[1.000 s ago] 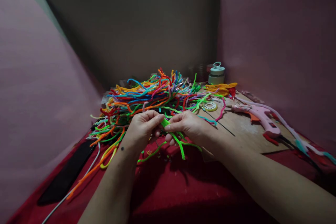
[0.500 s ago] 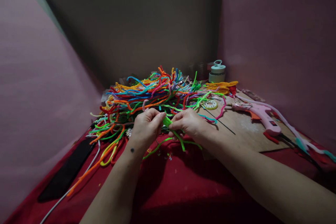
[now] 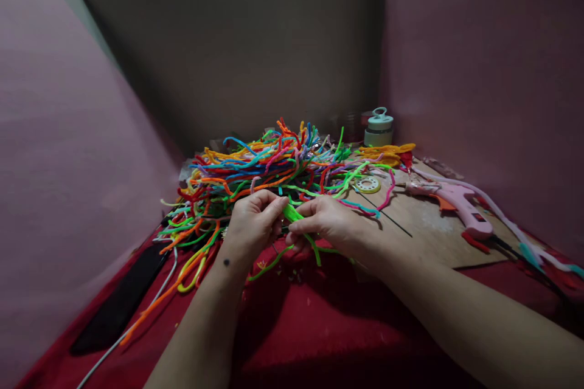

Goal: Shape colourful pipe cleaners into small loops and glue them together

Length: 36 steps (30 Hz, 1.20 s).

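Bright green pipe cleaners [image 3: 292, 213], bent together into a small flat piece, are pinched between my two hands above the red cloth. My left hand [image 3: 255, 219] grips the upper left end between thumb and forefinger. On the right side, the thumb and fingers of my right hand [image 3: 322, 222] close on the lower end. A loose green tail [image 3: 314, 249] hangs below the right fingers. The rest of the fingers curl under and partly hide the piece. Just behind both hands lies a large heap of pipe cleaners [image 3: 255, 161] in many colours.
A pink glue gun [image 3: 465, 206] lies on a wooden board [image 3: 424, 225] at the right, near a roll of tape [image 3: 367, 185] and a thin dark stick [image 3: 392, 220]. A lidded jar [image 3: 378, 127] stands behind. A black flat object [image 3: 121, 301] and white cable [image 3: 155, 298] lie left.
Both hands keep hold of the green pipe cleaners, with small shifts of the fingers. The right fingers have lifted slightly and spread along the piece. The view has moved a little.
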{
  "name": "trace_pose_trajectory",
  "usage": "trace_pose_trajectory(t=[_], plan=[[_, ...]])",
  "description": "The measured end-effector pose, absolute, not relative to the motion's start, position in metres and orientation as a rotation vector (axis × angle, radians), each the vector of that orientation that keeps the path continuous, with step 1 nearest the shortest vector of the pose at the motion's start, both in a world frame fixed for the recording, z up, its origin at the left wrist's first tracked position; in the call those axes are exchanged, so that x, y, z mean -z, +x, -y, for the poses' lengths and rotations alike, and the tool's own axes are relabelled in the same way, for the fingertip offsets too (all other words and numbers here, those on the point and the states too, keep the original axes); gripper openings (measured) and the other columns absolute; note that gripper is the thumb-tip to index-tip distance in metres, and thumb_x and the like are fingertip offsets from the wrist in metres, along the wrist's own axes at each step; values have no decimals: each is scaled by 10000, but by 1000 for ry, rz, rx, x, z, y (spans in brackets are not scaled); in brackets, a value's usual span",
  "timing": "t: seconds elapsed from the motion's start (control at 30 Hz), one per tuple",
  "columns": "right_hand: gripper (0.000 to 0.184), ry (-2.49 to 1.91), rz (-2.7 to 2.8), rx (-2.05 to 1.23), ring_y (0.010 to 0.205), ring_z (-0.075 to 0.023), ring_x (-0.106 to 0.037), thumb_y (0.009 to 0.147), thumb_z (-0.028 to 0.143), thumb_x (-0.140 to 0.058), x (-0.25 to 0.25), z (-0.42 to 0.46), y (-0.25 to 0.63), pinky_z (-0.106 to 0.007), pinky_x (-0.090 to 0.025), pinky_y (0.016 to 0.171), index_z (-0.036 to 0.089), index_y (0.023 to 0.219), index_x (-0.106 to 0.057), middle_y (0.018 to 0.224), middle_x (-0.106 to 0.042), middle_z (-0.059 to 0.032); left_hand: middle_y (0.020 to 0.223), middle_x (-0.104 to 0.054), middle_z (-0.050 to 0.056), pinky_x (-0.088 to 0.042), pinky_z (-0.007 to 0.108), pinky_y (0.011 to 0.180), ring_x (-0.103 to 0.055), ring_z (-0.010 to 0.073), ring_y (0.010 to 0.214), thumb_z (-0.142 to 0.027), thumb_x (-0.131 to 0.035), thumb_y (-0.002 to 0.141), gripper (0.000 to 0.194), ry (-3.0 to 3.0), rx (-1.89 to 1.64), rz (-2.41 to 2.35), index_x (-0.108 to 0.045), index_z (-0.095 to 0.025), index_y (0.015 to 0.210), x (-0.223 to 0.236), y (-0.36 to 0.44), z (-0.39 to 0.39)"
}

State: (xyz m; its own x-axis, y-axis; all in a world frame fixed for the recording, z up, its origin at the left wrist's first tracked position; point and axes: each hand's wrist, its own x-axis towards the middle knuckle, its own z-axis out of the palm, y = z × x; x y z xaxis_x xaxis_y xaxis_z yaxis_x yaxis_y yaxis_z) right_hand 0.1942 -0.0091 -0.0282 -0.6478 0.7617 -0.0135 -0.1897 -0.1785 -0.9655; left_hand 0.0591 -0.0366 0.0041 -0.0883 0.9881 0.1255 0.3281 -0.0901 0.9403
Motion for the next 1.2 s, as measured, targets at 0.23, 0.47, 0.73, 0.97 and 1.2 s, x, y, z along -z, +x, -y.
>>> trace_pose_trajectory(t=[0.23,0.47,0.73,0.97,1.2], plan=[[224,-738,1510,-1843,403,-84,-526,781,264,-522,24,13,192,-206,-437,441,97,666,-618,509,-602,-25,353,-448,-70,-238,161,286,-344,53,258,-322,-583,731,214,1498,-1191,-1516,-499,-169,608,-5,58,36],[143,-783,1466,-1856,349,-99,-513,721,197,-556,25,11,193,-207,-416,390,98,624,-593,441,-581,-14,357,-407,-71,-246,150,323,-324,35,304,-311,-589,730,226,1660,-1237,-1590,-515,-159,580,2,55,32],[138,-784,1453,-1818,342,-99,-509,711,171,-526,24,12,194,-198,-406,379,103,606,-584,426,-582,-6,422,-498,-54,-261,161,329,-376,50,311,-355,-583,752,193,1495,-1096,-1322,-522,-176,715,-1,47,33],[167,-890,1572,-1670,331,-68,-460,715,172,-519,28,12,189,-164,-344,344,112,572,-578,421,-572,-3,404,-476,-53,-244,153,307,-354,43,298,-309,-633,713,208,1349,-1081,-1285,-496,-163,656,3,46,29],[159,-575,1399,-2054,374,-106,-537,706,233,-553,31,8,195,-204,-431,406,84,682,-601,465,-597,-28,458,-464,-67,-277,142,330,-423,60,372,-265,-648,713,204,1214,-1087,-1015,-546,-188,872,-1,41,30]])
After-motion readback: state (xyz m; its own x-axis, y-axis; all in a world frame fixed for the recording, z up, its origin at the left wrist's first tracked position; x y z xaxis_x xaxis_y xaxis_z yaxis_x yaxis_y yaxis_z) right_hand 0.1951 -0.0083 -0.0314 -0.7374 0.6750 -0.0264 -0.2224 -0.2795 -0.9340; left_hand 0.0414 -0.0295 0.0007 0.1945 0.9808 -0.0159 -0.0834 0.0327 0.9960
